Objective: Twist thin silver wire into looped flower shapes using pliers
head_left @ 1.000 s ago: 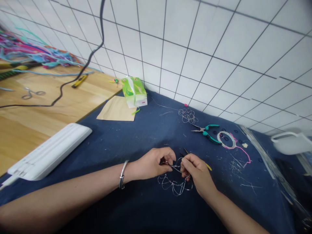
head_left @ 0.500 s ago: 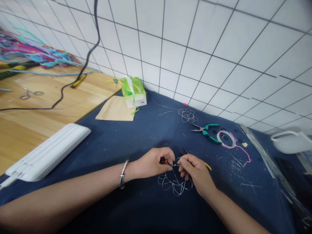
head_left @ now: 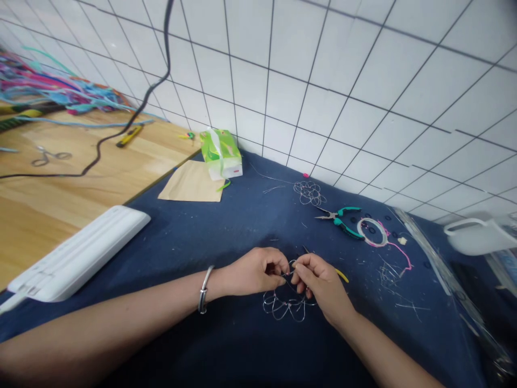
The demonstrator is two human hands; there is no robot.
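Silver wire (head_left: 288, 305), partly behind right hand (head_left: 322, 281)

I see room over the blue counter (head_left: 194, 231) between the white power strip (head_left: 81, 253) and the left hand (head_left: 260, 271); past the right hand (head_left: 321, 277), pliers (head_left: 333, 215) and a white ring (head_left: 375, 244) obstruct, the tiled wall (head_left: 315, 86) behind.

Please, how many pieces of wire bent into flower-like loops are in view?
2: the near piece, held by the left hand and right hand; and the far piece, near the wall, beside the pliers. The hands may hide others.
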